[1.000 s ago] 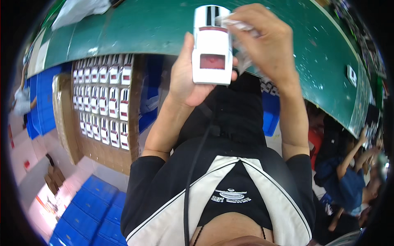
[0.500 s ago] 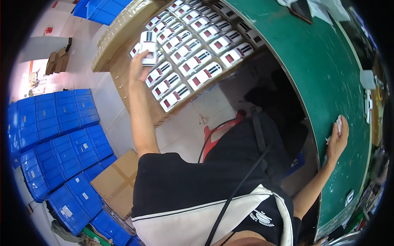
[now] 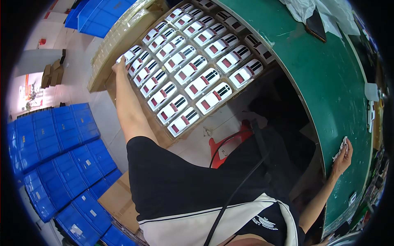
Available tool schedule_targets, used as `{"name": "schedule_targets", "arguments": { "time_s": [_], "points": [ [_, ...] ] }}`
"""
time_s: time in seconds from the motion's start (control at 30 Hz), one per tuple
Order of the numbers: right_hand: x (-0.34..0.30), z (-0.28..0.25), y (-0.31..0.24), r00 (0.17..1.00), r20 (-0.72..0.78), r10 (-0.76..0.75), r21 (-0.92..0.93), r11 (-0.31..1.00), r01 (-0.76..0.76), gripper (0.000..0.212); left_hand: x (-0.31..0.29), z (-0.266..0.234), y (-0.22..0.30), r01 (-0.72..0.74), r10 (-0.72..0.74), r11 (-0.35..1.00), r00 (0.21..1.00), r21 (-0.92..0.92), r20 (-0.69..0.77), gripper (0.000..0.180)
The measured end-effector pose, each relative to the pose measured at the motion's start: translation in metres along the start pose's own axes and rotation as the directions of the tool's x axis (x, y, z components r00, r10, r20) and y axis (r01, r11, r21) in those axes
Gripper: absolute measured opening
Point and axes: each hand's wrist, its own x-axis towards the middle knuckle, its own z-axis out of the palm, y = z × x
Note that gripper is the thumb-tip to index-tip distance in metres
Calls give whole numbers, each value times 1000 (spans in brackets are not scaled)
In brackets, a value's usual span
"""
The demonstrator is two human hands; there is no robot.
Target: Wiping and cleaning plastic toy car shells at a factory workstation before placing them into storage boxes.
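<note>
My left hand [image 3: 120, 65] reaches out to the far left corner of a cardboard tray [image 3: 164, 137]. Its fingers close on the rear end of a white toy car [image 3: 132, 53] with black stripes and a dark red seat area, set down at the end of a row. Rows of matching toy cars [image 3: 202, 82] fill the tray, all angled the same way. At the right, my right hand [image 3: 343, 159] rests on the green tabletop [image 3: 328, 94], its fingers closed on a crumpled white cloth [image 3: 340, 148].
Stacked blue crates [image 3: 61, 147] stand at the left beside a cardboard box [image 3: 121, 201]. A tall cardboard wall [image 3: 119, 39] edges the tray's far left side. Below the tray is a red stool [image 3: 217, 153]. White plastic sheeting [image 3: 303, 10] and a dark flat object [image 3: 315, 26] lie on the table's far end.
My left hand has carried the toy car left and down onto the tray's corner, from above the rows. My right hand, with the cloth, appears lower in the view, which has shifted.
</note>
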Motion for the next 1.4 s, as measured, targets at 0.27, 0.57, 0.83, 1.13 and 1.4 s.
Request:
{"name": "schedule_targets", "arguments": {
  "time_s": [0.27, 0.57, 0.83, 1.13, 1.4],
  "points": [
    [3, 28, -17, 979, -203, -2, 19, 1000, 6, 24, 156, -102, 59, -253, 290, -100, 918, 962, 271, 39],
    [-10, -116, 35, 872, -392, 294, -170, 908, -383, 34, 31, 19, -2, -755, 682, 427, 630, 498, 370, 30],
    [-17, -311, 221, 144, -795, 589, -108, 96, -990, 75, -95, 43, 24, -934, 844, 265, 345, 240, 411, 28],
    [-23, -312, 232, 677, -332, 657, -615, 393, -684, 69, -473, 117, 137, -939, 687, 335, 184, -81, 703, 27],
    [-96, -276, 107, 859, 107, 501, -388, 816, -428, 61, -666, 165, 108, -760, 367, 253, -498, -599, 786, 24]
  ]
}}
